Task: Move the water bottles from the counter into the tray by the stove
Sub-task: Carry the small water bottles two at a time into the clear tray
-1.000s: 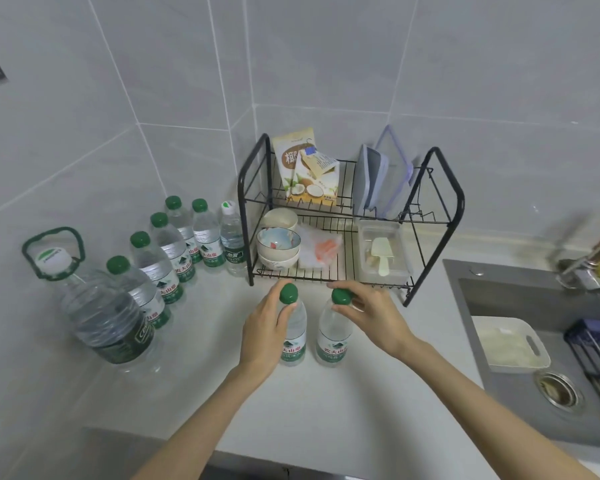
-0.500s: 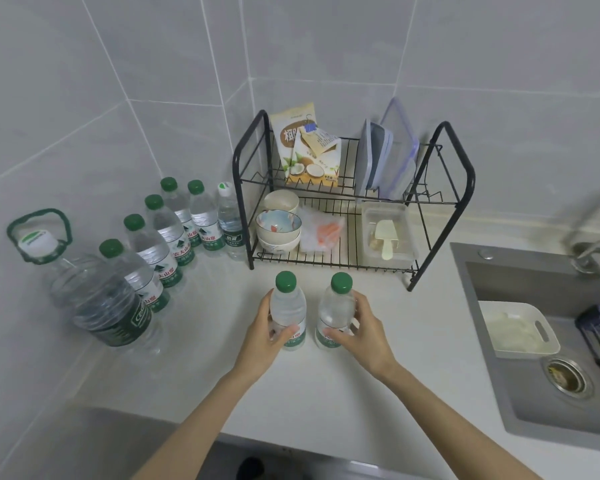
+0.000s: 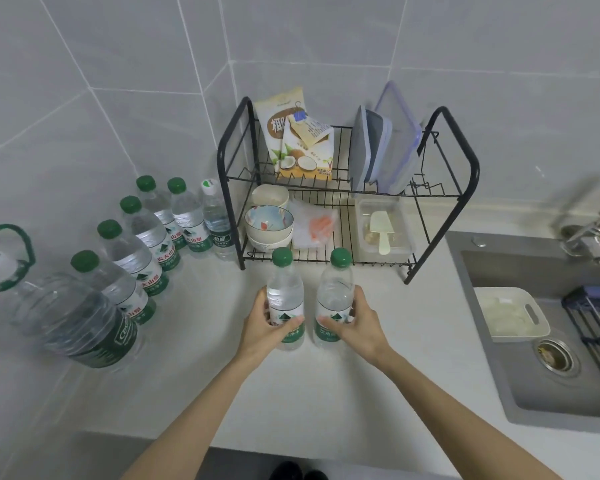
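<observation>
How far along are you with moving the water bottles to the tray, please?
Done: nothing looks delivered, and the tray is not in view. In hand: the left hand grips the left bottle and the right hand grips the right bottle, in front of the rack. Remaining: the row of six small bottles along the wall.

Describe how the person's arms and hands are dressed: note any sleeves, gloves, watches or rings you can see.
Both are bare. The left hand and right hand wear no gloves, and no rings show. The left forearm and right forearm carry no sleeve, watch or bracelet as far as the bottom edge of the view.
</observation>
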{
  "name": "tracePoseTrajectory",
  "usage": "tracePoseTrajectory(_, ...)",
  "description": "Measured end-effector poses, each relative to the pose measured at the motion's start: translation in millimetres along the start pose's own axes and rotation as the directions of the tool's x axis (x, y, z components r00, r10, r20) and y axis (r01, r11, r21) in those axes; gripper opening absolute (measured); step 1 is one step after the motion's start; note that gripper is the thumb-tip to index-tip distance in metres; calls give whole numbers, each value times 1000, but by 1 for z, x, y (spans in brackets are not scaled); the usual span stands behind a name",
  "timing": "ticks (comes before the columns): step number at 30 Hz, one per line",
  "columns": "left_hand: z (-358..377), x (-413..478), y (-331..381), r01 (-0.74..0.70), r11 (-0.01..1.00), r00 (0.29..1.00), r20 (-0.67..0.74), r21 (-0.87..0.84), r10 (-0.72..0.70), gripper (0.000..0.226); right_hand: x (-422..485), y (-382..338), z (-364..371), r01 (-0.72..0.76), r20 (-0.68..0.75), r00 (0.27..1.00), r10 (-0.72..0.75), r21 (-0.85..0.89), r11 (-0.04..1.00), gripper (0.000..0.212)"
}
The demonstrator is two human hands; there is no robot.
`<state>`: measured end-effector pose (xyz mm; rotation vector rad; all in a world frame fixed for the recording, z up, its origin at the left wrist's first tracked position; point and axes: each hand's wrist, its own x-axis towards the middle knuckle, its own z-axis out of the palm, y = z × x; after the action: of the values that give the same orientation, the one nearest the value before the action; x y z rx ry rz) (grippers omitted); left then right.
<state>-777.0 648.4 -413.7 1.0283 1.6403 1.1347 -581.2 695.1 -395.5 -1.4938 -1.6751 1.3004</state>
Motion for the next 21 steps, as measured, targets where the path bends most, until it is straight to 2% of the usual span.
tracePoseTrajectory(4,-2,18,8,36,999,999,12,-41,-35,65,8,-8,-1,-45,-12,999,44,-19,999,56)
tracePoseTrajectory(11,-8,24,14,70,997,992,107,34,-73,56,4,-20,-9,-104,-80,992,98,-70,992,57)
tracePoseTrajectory(21,-4,23,45,-38,998,972,235,55,24,55,-38,-41,-36,-105,-194,976,99,-24,994,58)
